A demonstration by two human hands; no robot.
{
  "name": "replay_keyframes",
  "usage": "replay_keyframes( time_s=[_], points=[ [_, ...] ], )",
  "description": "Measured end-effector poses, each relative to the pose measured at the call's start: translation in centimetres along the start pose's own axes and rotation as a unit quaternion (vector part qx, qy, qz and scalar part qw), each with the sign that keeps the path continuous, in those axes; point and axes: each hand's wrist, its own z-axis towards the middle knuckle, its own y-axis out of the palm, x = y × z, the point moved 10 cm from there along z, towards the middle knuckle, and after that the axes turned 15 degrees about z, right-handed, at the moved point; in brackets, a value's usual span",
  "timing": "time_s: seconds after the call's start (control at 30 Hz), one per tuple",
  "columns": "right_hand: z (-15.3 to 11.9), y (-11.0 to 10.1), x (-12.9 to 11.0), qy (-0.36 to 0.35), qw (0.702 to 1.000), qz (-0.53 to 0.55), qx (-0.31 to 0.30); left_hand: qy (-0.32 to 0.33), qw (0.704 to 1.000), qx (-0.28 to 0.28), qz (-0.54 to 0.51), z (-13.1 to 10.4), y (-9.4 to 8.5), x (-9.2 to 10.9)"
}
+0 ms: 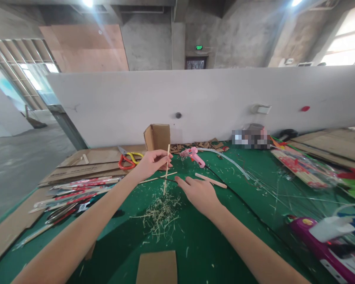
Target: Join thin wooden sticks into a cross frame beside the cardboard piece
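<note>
green cloth or sheeting covers the work table (204,252), which stands against a white partition (213,92) in a bare concrete room. at the middle of the work is a thin wooden stick (165,185), held steeply, nearly upright, above the table just past a loose heap of shavings (162,213). the left hand (154,163) pinches it near its upper part, thumb and fingers closed on it, with the tip poking out above them. the right hand (201,193) is half curled, its fingers drawn in around the end of a thin dark tool (172,180) that reaches across the stick below the left fingers; the grip itself is partly hidden. behind these, a 2nd thin stick (146,181) lies slantwise on the table, and just beyond the right hand rests a thicker pale rod (211,180). farther back is a pink glue gun (196,156), its black cord (248,207) running down to the right, near a curved clear tube (232,158). an open-sided cardboard form (159,136) stands behind the left hand, with brown scraps (208,146) along the partition to its right. scissors with red and yellow handles (126,161) lie to the left, near flat cardboard and wrapped packets (85,183). at the near edge is a cardboard piece (157,268); at the far right, a purple power strip (316,240) holds a white plug (331,228).
</note>
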Motion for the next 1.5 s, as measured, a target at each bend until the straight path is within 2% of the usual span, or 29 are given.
replay_keyframes(
  time_s=[0.23,0.6,0.7,0.87,1.03,1.17,1.23,1.37,1.5],
  points=[
    [-0.2,1.3,-0.4,-0.004,0.999,0.020,-0.027,-0.008,1.000,0.004,-0.008,0.2,-0.4,-0.7],
    [-0.1,-0.6,0.4,0.016,0.999,-0.003,0.035,-0.002,1.000,0.008,-0.015,0.2,-0.3,-0.5],
    [0.0,-0.3,0.3,0.013,1.000,0.011,0.016,0.004,1.000,0.021,-0.012,0.3,-0.7,-0.7],
    [-0.2,1.2,-0.9,-0.032,0.998,0.017,-0.055,0.015,0.999,0.031,-0.001,0.6,-1.2,-1.2],
    [0.1,0.4,-0.3,-0.001,1.000,0.003,-0.007,0.025,1.000,0.002,0.005,0.4,-0.8,-0.8],
    [0.1,1.6,-1.1,-0.040,0.997,0.016,-0.057,0.074,0.997,0.004,-0.001,0.0,-0.7,0.7],
    [0.1,1.5,-1.1,-0.041,0.998,0.009,-0.057,0.092,0.996,0.007,-0.007,-0.2,-0.7,1.2],
    [0.2,0.2,-0.1,-0.003,1.000,-0.019,-0.007,0.091,0.996,0.005,-0.011,-0.2,-0.6,1.1],
    [0.2,1.2,-0.5,-0.023,0.998,-0.003,-0.052,0.074,0.997,0.029,-0.019,0.1,-1.3,0.4]
  ],
)
